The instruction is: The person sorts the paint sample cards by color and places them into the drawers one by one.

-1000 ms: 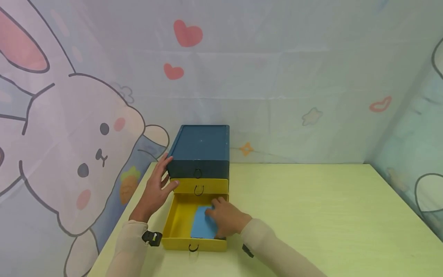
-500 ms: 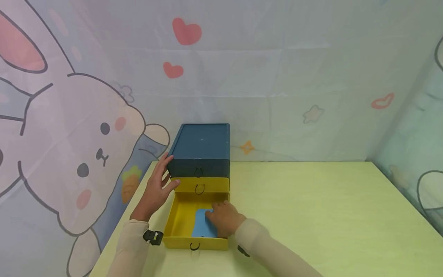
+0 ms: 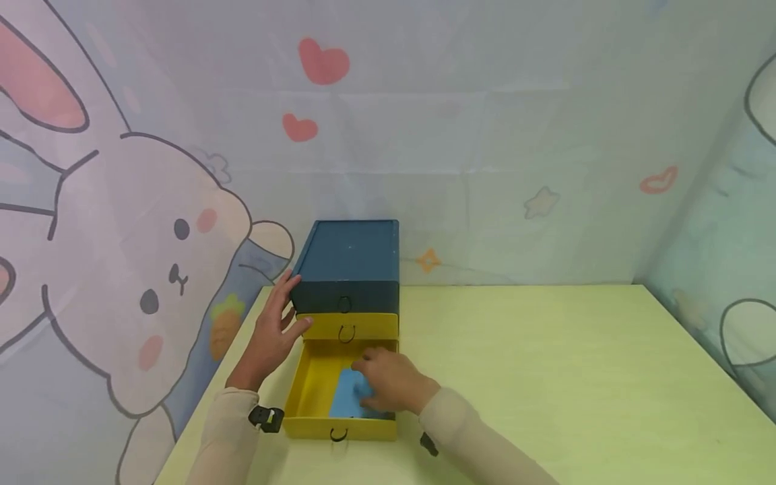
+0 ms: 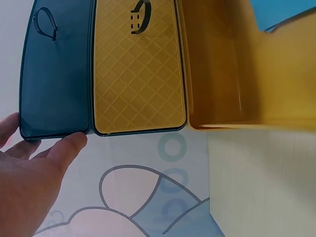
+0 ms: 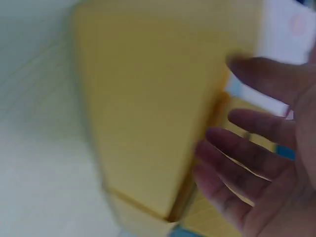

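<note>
A small drawer unit [image 3: 350, 250] with a dark blue top stands on the table, and its lowest yellow drawer [image 3: 312, 387] is pulled out. Inside that drawer lies a flat light-blue piece [image 3: 344, 397], whose kind I cannot tell; its right part is hidden behind my right hand [image 3: 397, 382]. In the right wrist view that hand [image 5: 266, 143] has loosely bent, spread fingers beside the drawer wall, with nothing seen between them. My left hand [image 3: 271, 343] rests against the unit's left side; the left wrist view shows its thumb [image 4: 69, 148] at the dark blue drawer's edge.
A middle yellow drawer front [image 3: 370, 326] with a black loop handle sits pushed in above the open drawer. The pale yellow-green table [image 3: 533, 377] extends to the right. Behind it hangs a cloth [image 3: 485, 135] printed with a rabbit and hearts.
My right hand has shifted slightly within the drawer, and its fingers have spread over the light-blue piece. My left hand stays at the unit's side. The head view has moved a little.
</note>
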### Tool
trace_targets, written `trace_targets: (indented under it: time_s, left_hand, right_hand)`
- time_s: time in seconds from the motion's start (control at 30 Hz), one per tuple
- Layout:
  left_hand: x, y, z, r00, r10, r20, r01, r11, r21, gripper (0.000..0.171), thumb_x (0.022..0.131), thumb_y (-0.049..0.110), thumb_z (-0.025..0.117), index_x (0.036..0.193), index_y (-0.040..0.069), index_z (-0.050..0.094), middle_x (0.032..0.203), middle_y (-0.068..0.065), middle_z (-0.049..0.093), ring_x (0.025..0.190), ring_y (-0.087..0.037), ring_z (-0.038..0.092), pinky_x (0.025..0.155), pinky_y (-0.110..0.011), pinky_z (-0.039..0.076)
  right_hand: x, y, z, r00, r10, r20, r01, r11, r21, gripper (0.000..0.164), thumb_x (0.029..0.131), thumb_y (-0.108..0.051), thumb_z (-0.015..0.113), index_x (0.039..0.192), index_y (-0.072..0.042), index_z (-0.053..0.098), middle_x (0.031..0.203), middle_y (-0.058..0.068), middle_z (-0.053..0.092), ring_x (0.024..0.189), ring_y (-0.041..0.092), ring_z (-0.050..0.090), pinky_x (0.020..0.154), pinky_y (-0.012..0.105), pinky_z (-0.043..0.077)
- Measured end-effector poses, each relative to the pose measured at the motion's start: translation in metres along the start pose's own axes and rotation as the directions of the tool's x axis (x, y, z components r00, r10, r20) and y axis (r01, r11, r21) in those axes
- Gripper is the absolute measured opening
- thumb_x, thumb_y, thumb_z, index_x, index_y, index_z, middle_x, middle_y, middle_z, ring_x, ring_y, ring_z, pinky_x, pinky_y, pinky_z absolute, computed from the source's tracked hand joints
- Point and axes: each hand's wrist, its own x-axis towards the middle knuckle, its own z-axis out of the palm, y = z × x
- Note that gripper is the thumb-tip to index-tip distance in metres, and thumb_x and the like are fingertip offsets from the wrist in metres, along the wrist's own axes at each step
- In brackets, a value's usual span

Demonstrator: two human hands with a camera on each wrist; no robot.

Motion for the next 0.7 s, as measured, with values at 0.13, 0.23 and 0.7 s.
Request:
trace_targets:
  time_s: [0.13, 0.23, 0.7]
  left_hand:
    - [-0.001, -0.003, 0.001, 1.0, 0.005, 0.002, -0.005, 1.0, -0.005, 0.07, 0.102, 0.01, 0.056, 0.161, 0.017, 0.021, 0.172, -0.006, 0.004, 0.156, -0.042, 0.016, 0.12, -0.061, 0.029]
    - [0.0, -0.005, 0.0, 1.0, 0.012, 0.003, -0.012, 1.0, 0.0, 0.069, 0.102, 0.01, 0.056, 0.161, 0.019, 0.022, 0.172, -0.005, 0.004, 0.156, -0.041, 0.015, 0.119, -0.061, 0.03]
    - [0.003, -0.003, -0.001, 1.0, -0.005, 0.003, 0.005, 1.0, 0.007, 0.07, 0.101, 0.009, 0.056, 0.161, 0.018, 0.021, 0.172, -0.004, 0.003, 0.156, -0.041, 0.016, 0.12, -0.06, 0.03]
  right_hand:
    - [-0.013, -0.014, -0.019, 0.985, -0.042, -0.168, 0.066, 0.988, 0.141, 0.038, 0.087, -0.038, 0.078, 0.116, -0.015, 0.071, 0.105, -0.003, 0.073, 0.087, 0.008, 0.068, 0.074, 0.018, 0.057]
    - [-0.026, -0.032, -0.026, 0.959, -0.075, -0.273, 0.142, 0.962, 0.234, 0.027, 0.088, -0.033, 0.077, 0.106, -0.015, 0.072, 0.092, -0.005, 0.074, 0.076, 0.002, 0.064, 0.067, 0.009, 0.05]
    - [-0.05, -0.088, 0.017, 0.95, 0.199, 0.239, -0.299, 0.375, 0.877, 0.03, 0.083, -0.03, 0.082, 0.094, -0.002, 0.079, 0.081, 0.002, 0.077, 0.067, 0.006, 0.068, 0.064, 0.024, 0.059]
